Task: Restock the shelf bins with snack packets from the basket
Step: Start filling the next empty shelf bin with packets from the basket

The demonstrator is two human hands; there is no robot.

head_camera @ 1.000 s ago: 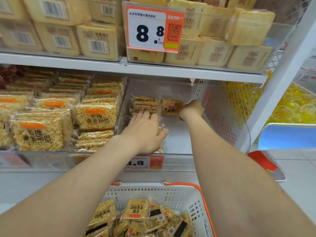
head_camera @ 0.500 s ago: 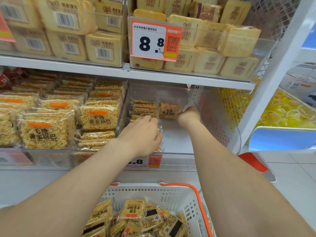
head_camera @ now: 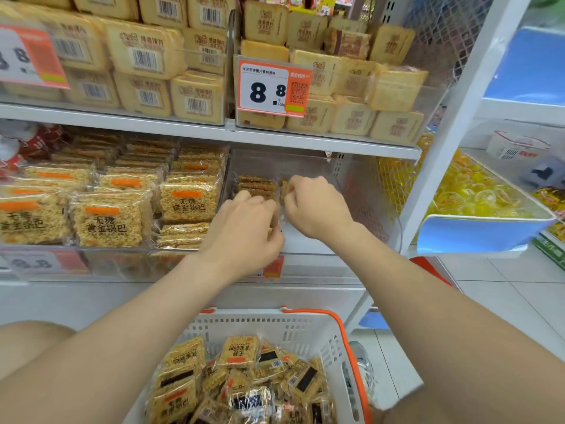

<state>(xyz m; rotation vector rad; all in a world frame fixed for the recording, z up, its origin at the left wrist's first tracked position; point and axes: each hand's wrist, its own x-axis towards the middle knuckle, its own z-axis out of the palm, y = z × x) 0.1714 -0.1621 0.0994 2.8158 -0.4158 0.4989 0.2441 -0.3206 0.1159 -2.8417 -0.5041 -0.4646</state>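
Few snack packets (head_camera: 255, 186) fill the clear bin (head_camera: 351, 191); the basket (head_camera: 263, 319) holds plenty. Left hand (head_camera: 244, 234) and right hand (head_camera: 318, 206) each pinch one.

Clear bin (head_camera: 360, 191): just off centre toward 1 o'clock, under the upper shelf.
Stacked packets (head_camera: 255, 186): a flat pile at the bin's back left.
Right hand (head_camera: 315, 206): inside the bin, fingers curled on an upright packet (head_camera: 284, 191) just beside the pile.
Left hand (head_camera: 244, 231): at the bin's front left, fingers curled down over packets; grip unclear.
Basket (head_camera: 305, 319): at 6 o'clock, white with an orange rim, holding loose snack packets (head_camera: 238, 353).
Price tag (head_camera: 273, 87): at 12 o'clock, reading 8.8.
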